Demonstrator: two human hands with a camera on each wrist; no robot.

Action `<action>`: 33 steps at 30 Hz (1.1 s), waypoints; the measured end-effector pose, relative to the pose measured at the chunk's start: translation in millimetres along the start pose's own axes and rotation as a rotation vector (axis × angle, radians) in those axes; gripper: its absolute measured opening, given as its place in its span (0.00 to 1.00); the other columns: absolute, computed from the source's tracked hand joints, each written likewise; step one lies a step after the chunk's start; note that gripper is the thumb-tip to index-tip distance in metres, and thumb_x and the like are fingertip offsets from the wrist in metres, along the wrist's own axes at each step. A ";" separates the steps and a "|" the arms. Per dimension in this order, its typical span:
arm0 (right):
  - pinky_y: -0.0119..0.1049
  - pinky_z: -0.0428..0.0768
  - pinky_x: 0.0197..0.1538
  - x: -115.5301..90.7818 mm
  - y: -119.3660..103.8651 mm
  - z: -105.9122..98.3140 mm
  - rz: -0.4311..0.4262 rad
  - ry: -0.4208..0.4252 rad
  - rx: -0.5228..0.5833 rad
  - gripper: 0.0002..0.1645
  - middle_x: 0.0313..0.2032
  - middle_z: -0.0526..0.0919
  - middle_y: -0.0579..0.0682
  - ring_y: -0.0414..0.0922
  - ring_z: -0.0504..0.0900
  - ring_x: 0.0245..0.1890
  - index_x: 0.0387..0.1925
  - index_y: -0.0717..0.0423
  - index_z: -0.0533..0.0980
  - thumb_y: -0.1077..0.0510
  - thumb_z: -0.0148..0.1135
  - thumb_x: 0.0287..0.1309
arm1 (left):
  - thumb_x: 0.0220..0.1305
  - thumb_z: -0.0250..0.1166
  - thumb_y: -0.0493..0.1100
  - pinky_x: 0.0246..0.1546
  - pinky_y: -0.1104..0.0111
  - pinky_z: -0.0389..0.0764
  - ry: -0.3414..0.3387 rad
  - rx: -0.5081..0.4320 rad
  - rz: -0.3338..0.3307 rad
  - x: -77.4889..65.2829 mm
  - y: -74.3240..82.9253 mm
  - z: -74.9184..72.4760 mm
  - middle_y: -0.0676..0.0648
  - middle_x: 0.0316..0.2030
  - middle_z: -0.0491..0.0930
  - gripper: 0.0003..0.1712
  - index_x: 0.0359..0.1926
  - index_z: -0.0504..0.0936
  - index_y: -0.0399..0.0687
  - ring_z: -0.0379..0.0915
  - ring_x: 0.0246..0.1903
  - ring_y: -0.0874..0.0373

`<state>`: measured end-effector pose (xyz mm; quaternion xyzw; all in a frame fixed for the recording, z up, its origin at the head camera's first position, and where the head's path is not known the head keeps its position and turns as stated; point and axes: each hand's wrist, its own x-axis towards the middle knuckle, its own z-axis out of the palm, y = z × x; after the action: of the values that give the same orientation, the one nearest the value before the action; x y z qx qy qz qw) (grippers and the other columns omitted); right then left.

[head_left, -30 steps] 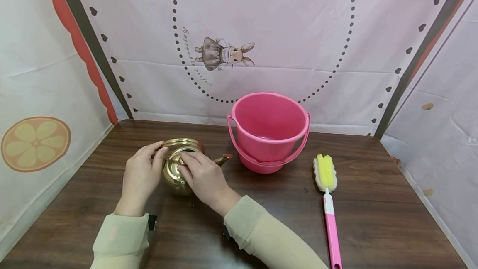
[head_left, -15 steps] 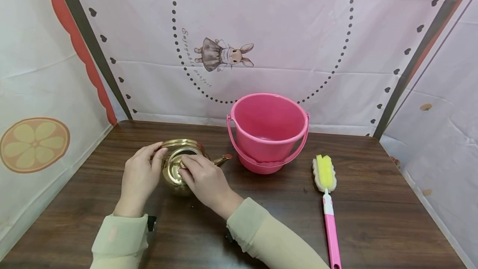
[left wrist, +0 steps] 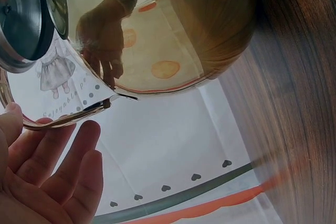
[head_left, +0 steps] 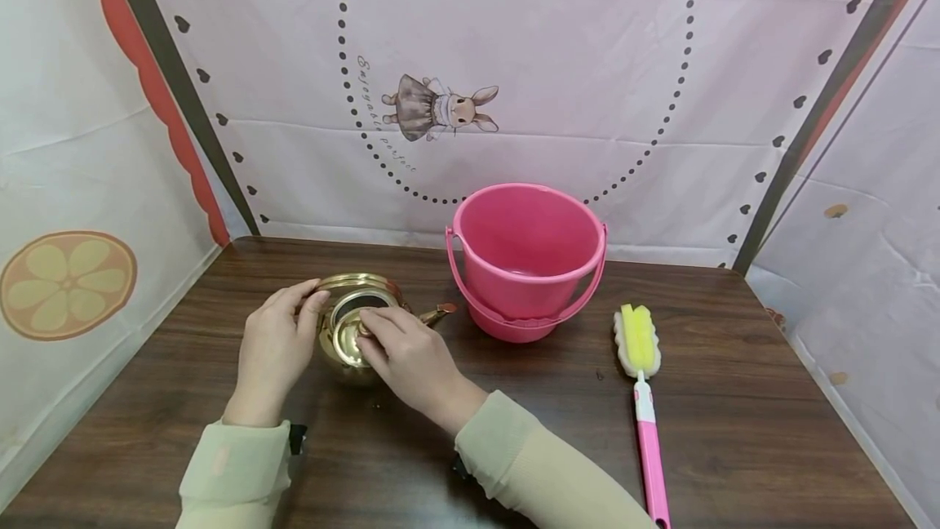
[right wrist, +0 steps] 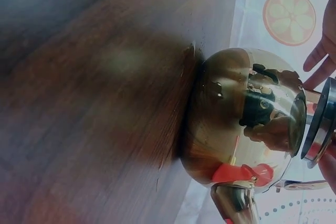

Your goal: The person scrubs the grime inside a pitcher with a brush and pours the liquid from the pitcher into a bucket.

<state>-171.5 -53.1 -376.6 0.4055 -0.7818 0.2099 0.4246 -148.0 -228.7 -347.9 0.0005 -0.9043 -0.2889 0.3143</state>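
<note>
A shiny brass kettle (head_left: 356,375) stands on the table, its spout (head_left: 432,317) directed right. Fingers and thumb of my left hand (head_left: 275,349) curl round the kettle's raised handle (left wrist: 79,116). My right hand (head_left: 417,359) pinches the round lid (head_left: 348,340) by its knob. In the right wrist view the lid (right wrist: 319,121) is tilted and apart from the kettle's mouth, with a gap between them. The dark opening shows behind the lid in the head view. My right fingers hide most of the knob.
A pink bucket (head_left: 529,300) with its handle lowered stands right of the spout. Further right lies a sponge brush (head_left: 642,366) with a pink handle. Printed cloth walls (head_left: 573,64) surround the wooden table (head_left: 558,415) at back and sides. Small drops lie near the kettle.
My right hand has raised the lid off the kettle's mouth and drawn it slightly towards me, uncovering the dark opening. The left hand has stayed on the handle.
</note>
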 end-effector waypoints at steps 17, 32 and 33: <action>0.24 0.77 0.51 -9.7 7.8 -6.4 -0.016 -0.029 0.034 0.16 0.42 0.84 0.48 0.38 0.82 0.44 0.45 0.56 0.82 0.54 0.66 0.55 | 0.69 0.56 0.45 0.45 0.44 0.75 0.006 -0.001 0.005 1.1 -0.2 0.6 0.32 0.46 0.80 0.19 0.51 0.79 0.34 0.76 0.46 0.35; 0.25 0.78 0.51 -18.4 12.5 -9.5 -0.040 -0.019 0.077 0.16 0.42 0.84 0.50 0.39 0.82 0.43 0.44 0.57 0.82 0.55 0.67 0.54 | 0.69 0.56 0.45 0.45 0.44 0.75 0.002 -0.003 -0.007 0.5 -0.5 1.2 0.33 0.46 0.80 0.19 0.51 0.79 0.34 0.77 0.46 0.36; 0.25 0.78 0.51 -18.7 12.7 -9.9 -0.042 -0.018 0.079 0.16 0.42 0.84 0.50 0.39 0.82 0.43 0.44 0.57 0.82 0.55 0.67 0.54 | 0.69 0.56 0.45 0.45 0.44 0.75 0.003 -0.003 -0.009 0.4 -0.7 1.4 0.33 0.46 0.80 0.19 0.51 0.79 0.34 0.77 0.46 0.36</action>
<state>-171.1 -30.6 -386.6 0.4401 -0.7680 0.2282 0.4054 -149.2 -228.6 -348.9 0.0045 -0.9033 -0.2918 0.3144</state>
